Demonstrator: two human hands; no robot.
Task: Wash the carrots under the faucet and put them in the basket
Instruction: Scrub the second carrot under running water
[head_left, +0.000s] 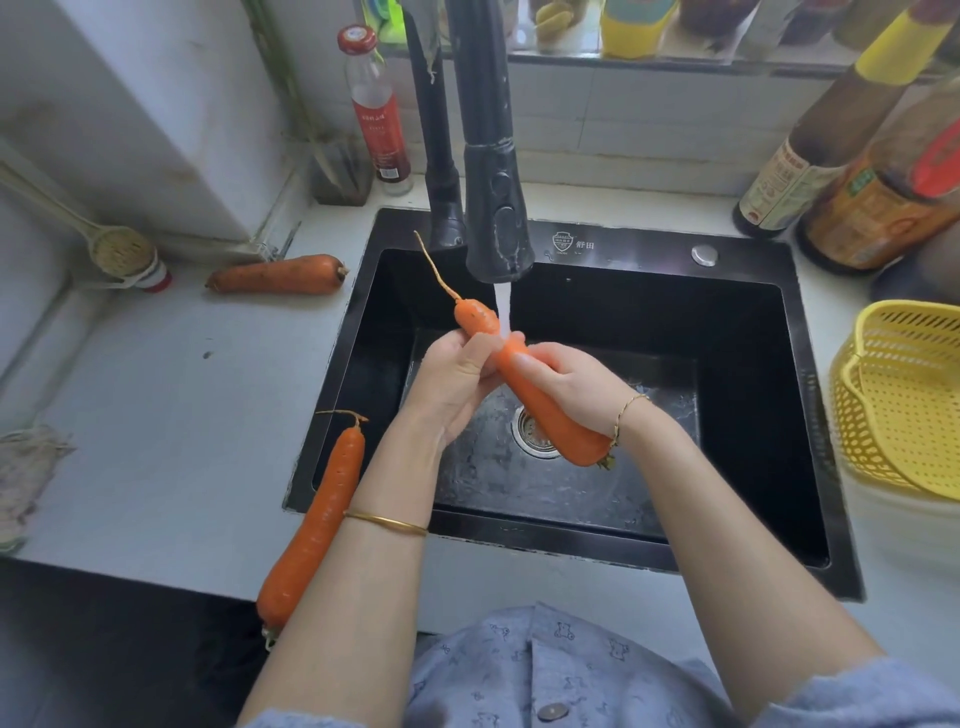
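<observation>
Carrot one (548, 415) is up over the black sink (649, 244). It is held slanted. Its thin tail points to 11 o'clock and its fat end points to 5 o'clock. Water (503, 312) runs down from the black faucet (493, 208) and lands on the thin half.

The round drain (524, 434) sits under the fat end.

The left hand (452, 384) holds the thin half. Its fingers (485, 345) are curled round the carrot. The right hand (571, 384) holds the middle. Its fingers (524, 359) are wrapped over the top and pressed close together. Each wrist has a gold bracelet.

Carrot two (317, 519) lies at 8 o'clock from the sink. Part of it is on the sink's rim and its fat end sticks out past the front of the worktop (156, 415). The left arm crosses in front of one side of it.

Carrot three (278, 274) lies on the worktop at 10 o'clock, apart from the sink.

The yellow basket (904, 395) stands on the worktop at 3 o'clock, just beside the sink.

A bottle with a red cap (376, 109) stands at 11 o'clock, near the faucet. Two big brown bottles (795, 171) stand at 1 o'clock. A brush (122, 252) lies far off at 10 o'clock, and a cloth (26, 467) lies at 9 o'clock.

That makes three carrots, one basket, one faucet and two hands.
</observation>
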